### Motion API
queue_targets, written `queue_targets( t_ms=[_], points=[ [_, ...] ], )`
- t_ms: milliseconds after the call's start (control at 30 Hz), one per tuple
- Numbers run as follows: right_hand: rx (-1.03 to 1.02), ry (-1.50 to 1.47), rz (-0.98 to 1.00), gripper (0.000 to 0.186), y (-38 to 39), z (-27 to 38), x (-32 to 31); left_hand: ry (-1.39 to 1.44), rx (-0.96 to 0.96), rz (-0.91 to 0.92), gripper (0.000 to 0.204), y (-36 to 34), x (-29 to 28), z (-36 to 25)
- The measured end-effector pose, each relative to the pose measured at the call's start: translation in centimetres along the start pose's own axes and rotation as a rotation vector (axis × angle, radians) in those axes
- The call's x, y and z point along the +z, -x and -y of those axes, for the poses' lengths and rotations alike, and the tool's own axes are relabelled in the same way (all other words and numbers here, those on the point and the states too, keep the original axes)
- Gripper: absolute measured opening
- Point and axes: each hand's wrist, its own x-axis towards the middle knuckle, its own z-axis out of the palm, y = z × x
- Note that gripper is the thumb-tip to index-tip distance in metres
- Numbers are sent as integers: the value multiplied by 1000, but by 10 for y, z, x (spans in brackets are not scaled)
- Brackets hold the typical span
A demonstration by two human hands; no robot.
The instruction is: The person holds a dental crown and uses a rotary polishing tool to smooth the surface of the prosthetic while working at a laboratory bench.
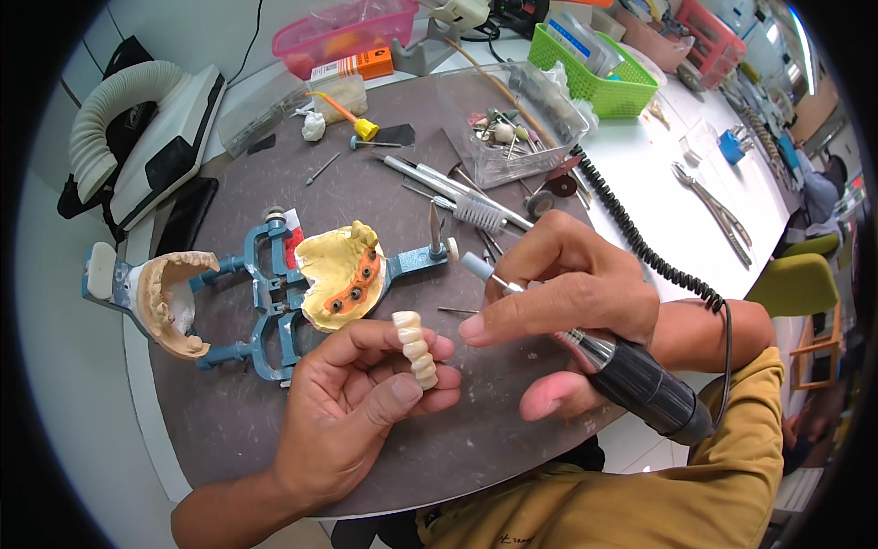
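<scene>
Between the thumb and fingers of my left hand (343,403) is a dental bridge (417,355), a short row of cream tooth crowns held upright. My right hand (585,293) grips a dental handpiece (645,384) with a black body and metal neck. Its grey-blue cylindrical tip (476,266) points up and left, apart from the bridge. Just beyond my left hand lies an opened blue articulator (267,343). One half carries a beige tooth cast (165,306); the other bears a yellow cast (320,265) with an orange gum area and several dark round fittings.
Several hand tools (457,192) and loose burs lie beyond the casts, near a clear box (517,165) of polishing tips. A coiled black cord (640,242) runs down the right side. Pliers (718,215), a green basket (613,91) and a white hose unit (169,137) stand farther out.
</scene>
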Motion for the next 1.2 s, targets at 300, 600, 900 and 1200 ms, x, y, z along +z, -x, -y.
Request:
queue_targets(
  t_ms=[300, 600, 900, 1200],
  points=[
    [-114, -80, -101, 20, 2, -3, 16, -159, 94, -104, 36, 3, 18, 0],
    [-188, -30, -146, 22, 4, -4, 27, -162, 253, -76, 27, 1, 6, 7],
    [-202, -47, -37, 27, 3, -3, 20, -301, 277, -133, 28, 5, 8, 7],
    [-269, -95, 1, 26, 6, -9, 26, -316, 308, -102, 26, 4, 4, 6]
  ],
)
